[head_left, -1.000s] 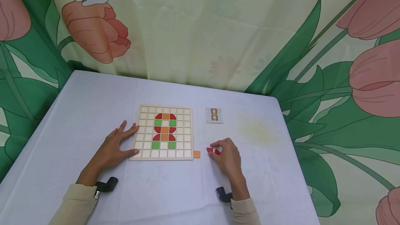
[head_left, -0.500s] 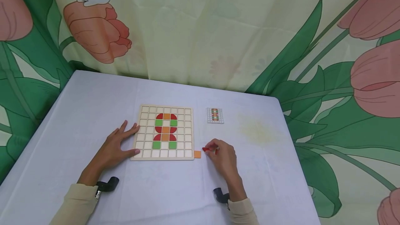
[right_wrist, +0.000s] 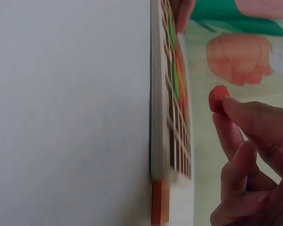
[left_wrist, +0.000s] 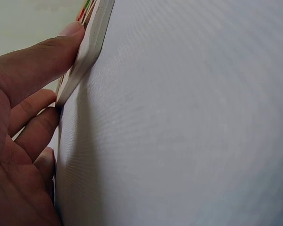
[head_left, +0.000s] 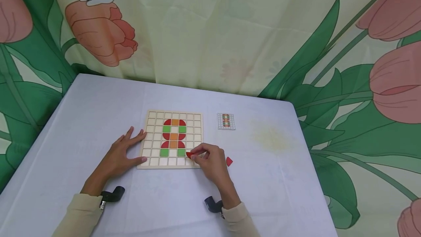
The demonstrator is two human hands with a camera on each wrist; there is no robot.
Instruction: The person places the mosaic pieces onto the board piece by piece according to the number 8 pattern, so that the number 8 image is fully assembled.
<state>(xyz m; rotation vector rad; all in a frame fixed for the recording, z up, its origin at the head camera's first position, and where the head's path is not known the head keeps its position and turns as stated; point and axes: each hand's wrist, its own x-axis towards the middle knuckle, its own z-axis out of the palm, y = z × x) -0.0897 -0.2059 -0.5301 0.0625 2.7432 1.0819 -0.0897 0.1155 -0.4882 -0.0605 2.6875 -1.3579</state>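
Observation:
A wooden grid board (head_left: 151, 114) lies on the table, with red, orange and green tiles in its middle columns. My left hand (head_left: 123, 151) rests flat against the board's left edge (left_wrist: 85, 52), fingers straight. My right hand (head_left: 208, 158) pinches a red quarter-round tile (head_left: 189, 154) over the board's lower right cells; the right wrist view shows that red tile (right_wrist: 218, 98) at the fingertips above the board (right_wrist: 156, 94). A second red tile (head_left: 229, 161) lies on the cloth just right of that hand. An orange tile (right_wrist: 160, 202) sits against the board's corner.
A small pattern card (head_left: 226, 121) lies right of the board. The table (head_left: 82, 98) wears a pale blue cloth and is backed on all sides by a tulip-print curtain (head_left: 230, 28). Its right edge runs close to the card side.
My right hand has lifted one red tile from the cloth and carried it left over the board's lower right corner, leaving the other red tile behind. The left hand has stayed put.

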